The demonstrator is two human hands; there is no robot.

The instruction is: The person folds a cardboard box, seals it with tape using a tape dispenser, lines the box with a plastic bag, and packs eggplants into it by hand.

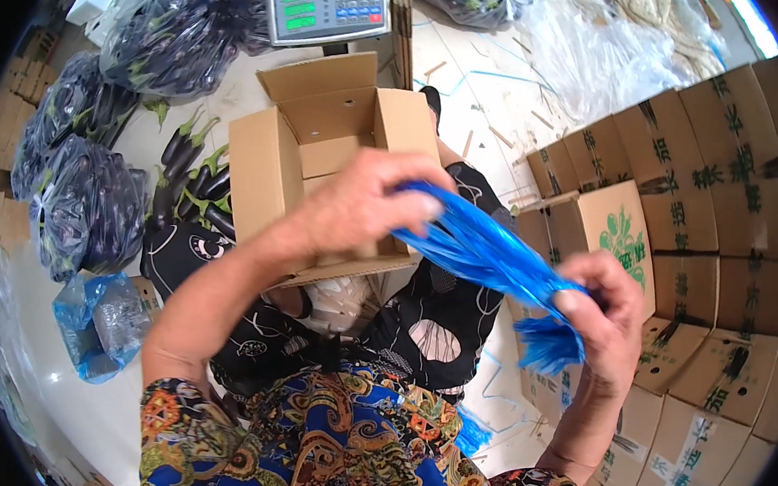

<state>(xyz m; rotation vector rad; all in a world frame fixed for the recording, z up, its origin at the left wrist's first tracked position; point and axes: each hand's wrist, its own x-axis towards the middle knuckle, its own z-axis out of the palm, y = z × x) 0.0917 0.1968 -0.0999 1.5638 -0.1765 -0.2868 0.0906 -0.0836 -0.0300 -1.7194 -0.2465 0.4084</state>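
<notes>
A bunched length of blue plastic film [486, 244], perhaps a bag, stretches between my two hands. My left hand [358, 202] pinches its upper left end above an open cardboard box [263, 169]. At the lower right end, my right hand [601, 314] grips the film between thumb and fingers, and a crumpled tail hangs below the fist. The box stands before me between my legs with its flaps raised; my left forearm and hand hide part of its inside. Loose dark eggplants [186, 145] with green stems lie on the floor left of the box.
Clear bags of eggplants [172, 29] stand at the left. An electronic scale display [330, 5] rises behind the box. Stacked printed cartons [687, 165] wall the right side. Clear plastic sheeting [607, 47] lies at the back right, and a blue plastic bag [101, 322] at lower left.
</notes>
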